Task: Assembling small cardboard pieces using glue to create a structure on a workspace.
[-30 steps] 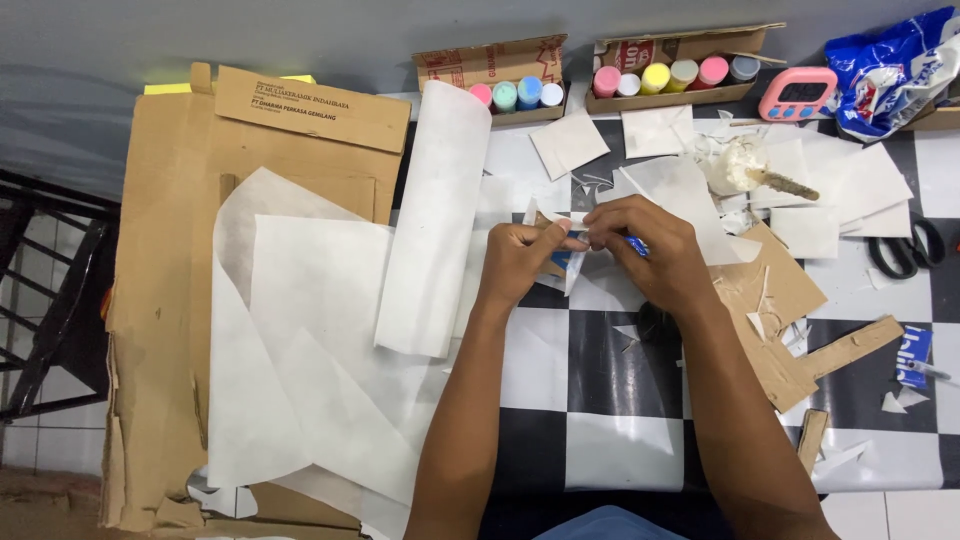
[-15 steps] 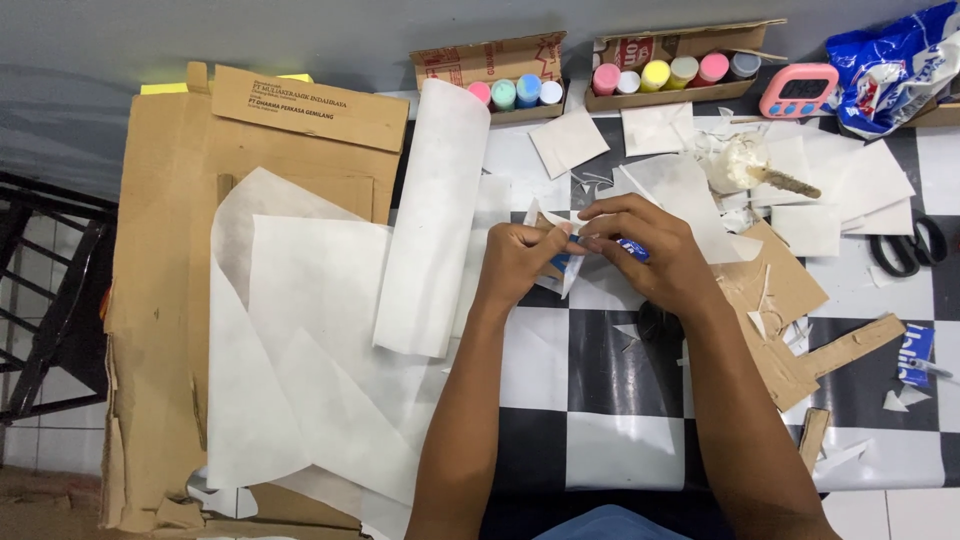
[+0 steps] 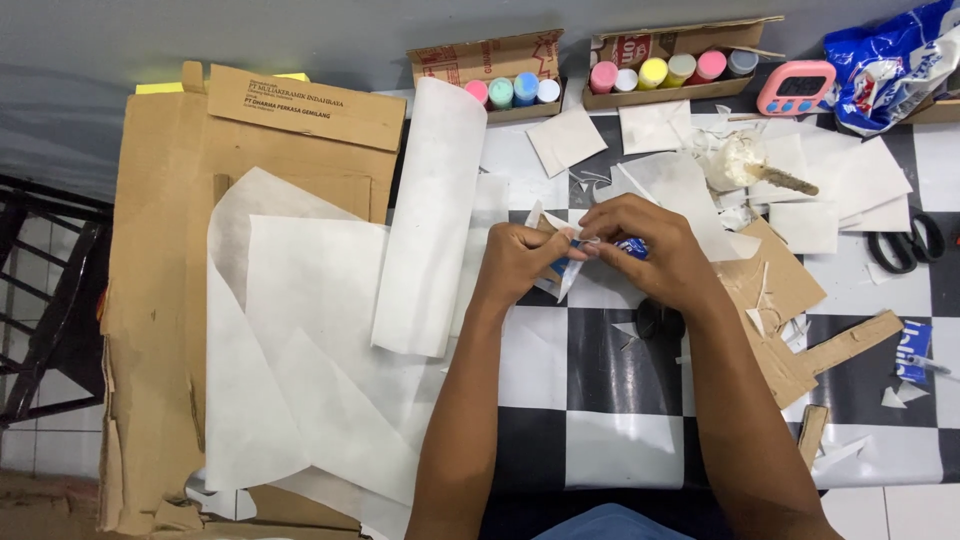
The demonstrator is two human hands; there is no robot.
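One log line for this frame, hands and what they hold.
left hand: pinching white paper scrap | right hand: holding blue tube on scrap | surface: checkered table

Checkered tabletop (image 3: 610,370), grey wall (image 3: 250,30), tiled floor (image 3: 40,240)

head camera looks straight down, close above table (image 3: 600,400).

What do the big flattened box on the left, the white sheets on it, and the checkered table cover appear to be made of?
Flattened box: brown corrugated cardboard, matte, with creased flaps and worn edges. White sheets: probably thin paper, matte, slightly translucent where they overlap, one curled into a loose roll. Checkered table cover: likely vinyl or oilcloth, since its black squares show a soft sheen.
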